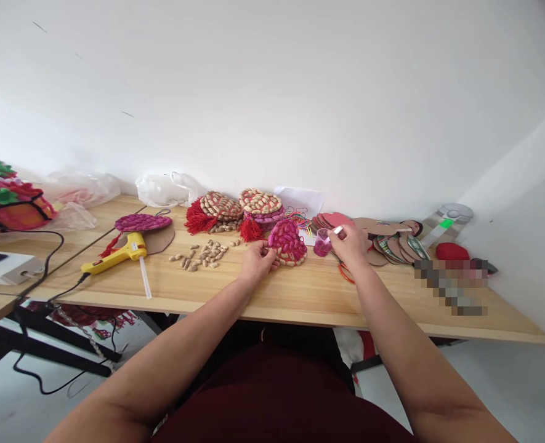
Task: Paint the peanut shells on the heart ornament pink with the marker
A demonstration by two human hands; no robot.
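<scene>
1. At frame centre, our left hand [258, 261] pinches the peanut-covered piece [289, 240] by its left edge, probably steadying it.
2. Right of centre, our right hand [350, 245] grips a white handle [337, 231] by the purple cup [321, 247], seemingly placed for short reaches.
3. The piece's long axis seems to slant upper left to lower right.

Pale wood table [300, 301], seam toward left. Left to right along it: yellow glue gun [115, 255] with clear stick [145, 278], white plastic bag [164, 189] at back, scattered loose peanuts [202, 256], two red-tasselled stacks [221, 208], small pink-filled cup [321, 248], overlapping cardboard cutouts [393, 248], red bundle [452, 251] near right end.
</scene>
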